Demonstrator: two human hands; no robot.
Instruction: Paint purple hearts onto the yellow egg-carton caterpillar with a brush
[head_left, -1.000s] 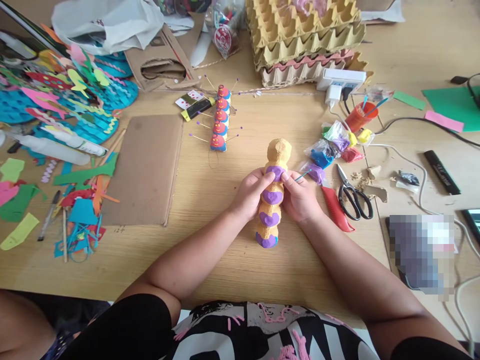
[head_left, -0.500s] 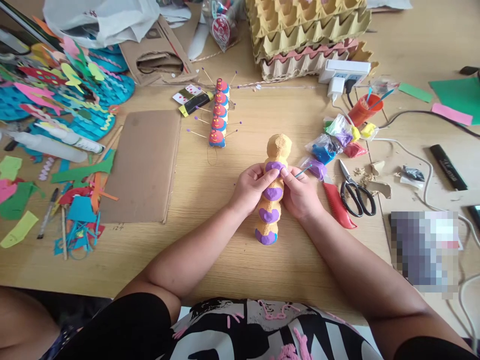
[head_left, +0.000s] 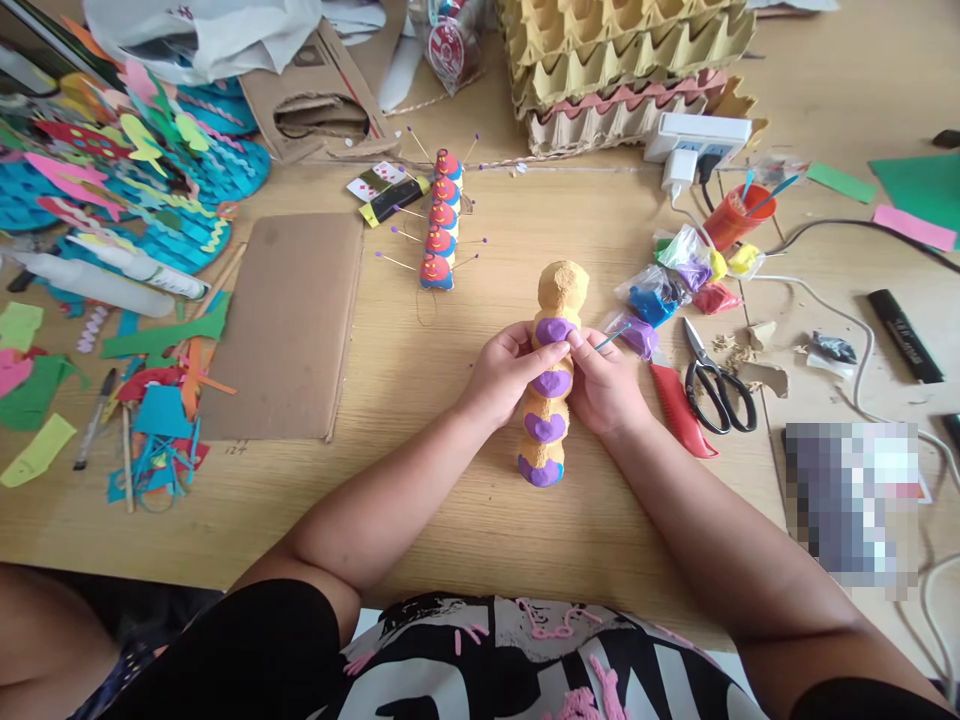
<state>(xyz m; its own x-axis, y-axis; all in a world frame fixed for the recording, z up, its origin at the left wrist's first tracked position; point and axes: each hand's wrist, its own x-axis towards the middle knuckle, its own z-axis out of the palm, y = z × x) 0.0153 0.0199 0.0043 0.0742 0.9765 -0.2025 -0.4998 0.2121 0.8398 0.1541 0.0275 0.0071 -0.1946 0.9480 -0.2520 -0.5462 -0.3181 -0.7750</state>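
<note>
A yellow-tan egg-carton strip (head_left: 562, 287) of several bumps, with purple clay patches on most of them, is held upright lengthwise before me. My left hand (head_left: 504, 375) grips its left side, thumb pressing near the second purple patch. On the other side my right hand (head_left: 606, 388) holds the strip, its thumb tip meeting the left thumb at the upper purple patch. A thin blue stick (head_left: 615, 336) pokes out from my right hand; its inner end is hidden. Blue shows at the strip's lowest bump.
Ahead stands a painted caterpillar (head_left: 442, 215) with pins sticking out. Scissors (head_left: 716, 385), a red-handled cutter (head_left: 679, 410) and bagged clay (head_left: 652, 300) lie right. Cardboard (head_left: 285, 325) and paper scraps (head_left: 161, 415) are left; egg trays (head_left: 630, 60) are stacked at the back.
The view has shifted slightly. Both hands keep nearly the same hold on the strip, with the thumbs still together at the upper purple patch.
</note>
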